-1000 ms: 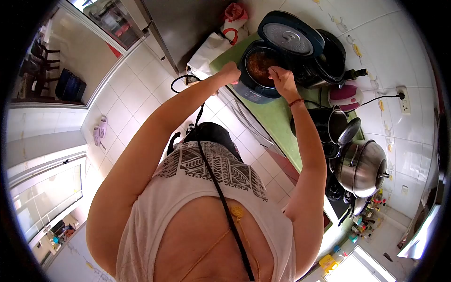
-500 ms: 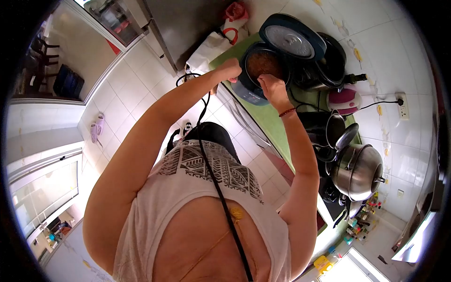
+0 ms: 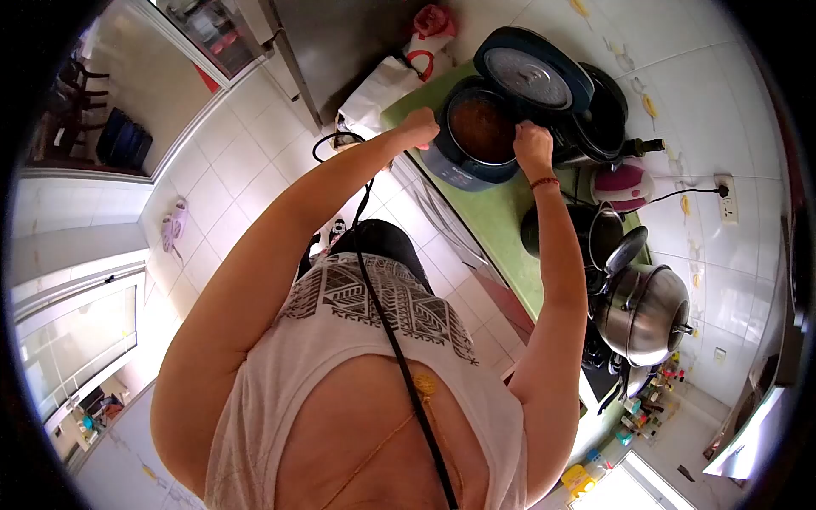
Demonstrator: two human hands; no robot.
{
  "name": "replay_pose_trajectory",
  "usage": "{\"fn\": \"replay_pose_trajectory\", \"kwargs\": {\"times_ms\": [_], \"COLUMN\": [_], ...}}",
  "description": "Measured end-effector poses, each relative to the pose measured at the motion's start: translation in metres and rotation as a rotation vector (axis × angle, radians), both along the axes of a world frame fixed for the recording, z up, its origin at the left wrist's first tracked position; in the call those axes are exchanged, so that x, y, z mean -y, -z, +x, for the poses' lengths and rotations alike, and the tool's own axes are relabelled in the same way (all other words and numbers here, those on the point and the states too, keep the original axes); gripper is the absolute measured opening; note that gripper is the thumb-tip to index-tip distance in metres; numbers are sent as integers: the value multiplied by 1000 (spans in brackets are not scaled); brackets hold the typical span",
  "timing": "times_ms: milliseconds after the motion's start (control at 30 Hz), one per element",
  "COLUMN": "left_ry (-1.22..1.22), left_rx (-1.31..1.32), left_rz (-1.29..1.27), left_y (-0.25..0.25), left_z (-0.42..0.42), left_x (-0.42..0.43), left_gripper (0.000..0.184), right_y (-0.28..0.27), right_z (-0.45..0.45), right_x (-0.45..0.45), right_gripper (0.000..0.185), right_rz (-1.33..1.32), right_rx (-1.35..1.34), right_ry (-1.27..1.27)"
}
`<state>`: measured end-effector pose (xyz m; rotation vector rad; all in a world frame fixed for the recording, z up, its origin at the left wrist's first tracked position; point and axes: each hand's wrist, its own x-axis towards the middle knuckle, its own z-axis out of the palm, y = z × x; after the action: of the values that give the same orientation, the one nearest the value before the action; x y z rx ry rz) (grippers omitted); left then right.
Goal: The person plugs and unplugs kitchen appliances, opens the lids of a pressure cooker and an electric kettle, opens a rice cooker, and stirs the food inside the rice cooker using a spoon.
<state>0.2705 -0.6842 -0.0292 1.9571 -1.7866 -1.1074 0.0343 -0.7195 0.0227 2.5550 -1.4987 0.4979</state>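
A dark blue rice cooker [image 3: 459, 177] stands with its lid [image 3: 531, 72] raised. Inside its round inner pot is reddish-brown food [image 3: 480, 127]. My left hand [image 3: 419, 129] is closed against the cooker's left edge, its fingertips partly hidden. My right hand [image 3: 534, 146] is closed at the right side of the pot's rim, with fingertips at the edge; whatever lies between them is too small to make out.
Right of the cooker are a black pan [image 3: 602, 115], a pink-and-white appliance [image 3: 622, 183] plugged into a wall socket [image 3: 726, 201], and a large steel pot [image 3: 644, 313]. A white bag [image 3: 374, 98] sits left of the green counter [image 3: 501, 234]. A black cable [image 3: 382, 314] hangs before me.
My right hand has moved from the front of the pot's rim to its right side, uncovering more of the food. My left hand stays by the cooker's left edge.
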Motion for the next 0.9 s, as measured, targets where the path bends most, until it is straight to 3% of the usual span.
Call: {"fn": "replay_pose_trajectory", "kwargs": {"times_ms": [33,67,133,167,233,267,300,367,433,500,567,633,767,867,900], "left_ry": [-217,-217,766,768,-308,-308,-76,153,-111,-181,-253,595,577,333,80], "left_rx": [-150,-153,414,413,-291,-291,-222,-152,-172,-158,-146,589,532,167,-3], "left_rz": [132,131,-399,-400,63,63,-48,-158,131,173,212,-516,-461,-221,-73], "left_y": [-12,-3,18,19,-13,0,30,35,-2,-13,-4,25,33,29,12], "left_z": [-4,2,17,12,-5,-1,8,10,1,-4,0,9,9,6,1], "left_x": [-3,2,11,9,-8,-3,8,12,2,-3,-2,3,7,6,2], "left_gripper": [16,16,18,18,17,17,17,16,15,18,22,12,13,17,21], "right_y": [-2,-3,-8,-9,-22,-29,-25,-10,-10,2,11,15,7,5,4], "right_z": [-8,-15,-22,-22,-9,0,6,17,34,36,31,22,-2,-15,-18], "right_x": [-4,-9,-17,-22,-41,-50,-51,-44,-36,-21,-6,2,-13,-29,-35], "right_gripper": [17,19,21,21,20,20,20,20,19,18,18,17,16,18,18], "right_rz": [-1,103,309,309,695,740,740,665,483,214,148,66,8,-6,21], "right_rx": [-2,93,177,176,562,615,615,807,721,502,466,397,179,129,166], "right_ry": [1,-16,-21,-19,84,101,101,-16,-64,-106,-66,41,56,-4,-23]}}
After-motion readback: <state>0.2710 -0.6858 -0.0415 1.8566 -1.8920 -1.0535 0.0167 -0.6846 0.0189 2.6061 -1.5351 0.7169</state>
